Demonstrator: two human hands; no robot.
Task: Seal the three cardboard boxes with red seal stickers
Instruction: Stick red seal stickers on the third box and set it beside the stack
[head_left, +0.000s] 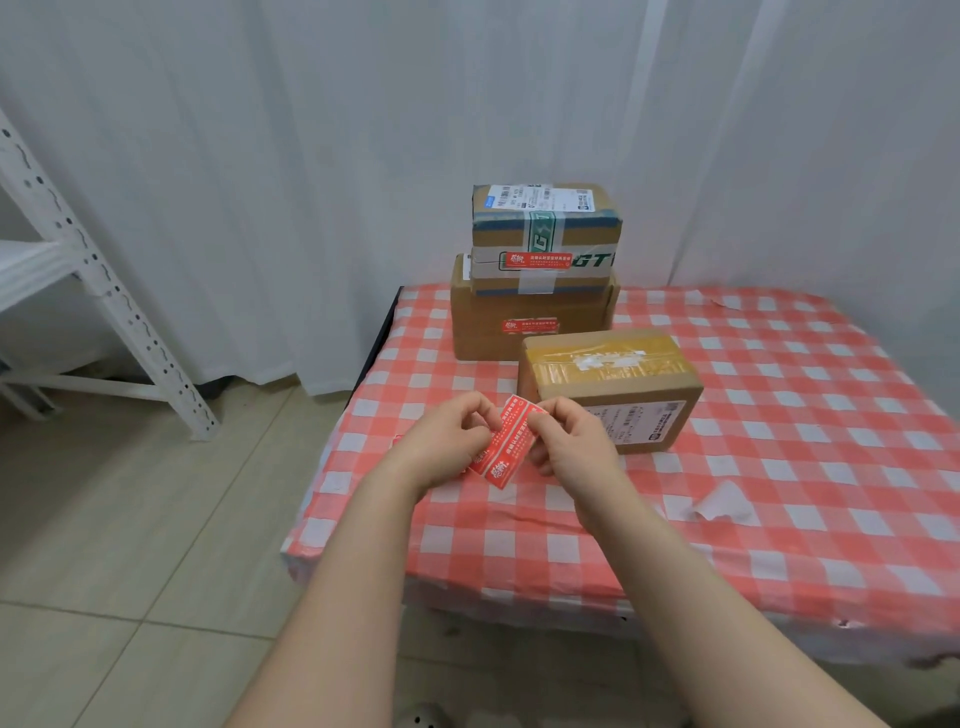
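While both hands meet above the near left part of the checked surface (779, 467), the left hand (447, 441) and the right hand (566, 436) share a strip of red seal stickers (506, 447). Each grip is pressed together on that strip: the left thumb and fingers pinch its left edge, the right thumb and fingers pinch its upper right edge. It hangs tilted between them, its lower end pointing down toward the cloth, white print showing on the red.

Just beyond the right grip, almost touching the knuckles, sits the yellow-taped box (613, 384), with a white label on its near side and no red seal visible on it. Farther past both grips, at the far edge of the surface, the plain brown box (530, 322) carries a red seal on its front face. Stacked on top of it is the green-taped box (545, 234), with its own red seal stuck across the front and a shipping label on top.

To the right of the right grip, well apart, a white scrap of paper (724, 501) lies on the cloth. Far to the left of the left grip stands a white metal rack (104, 291) on the tiled floor (104, 545), with a white curtain (311, 156) behind everything.
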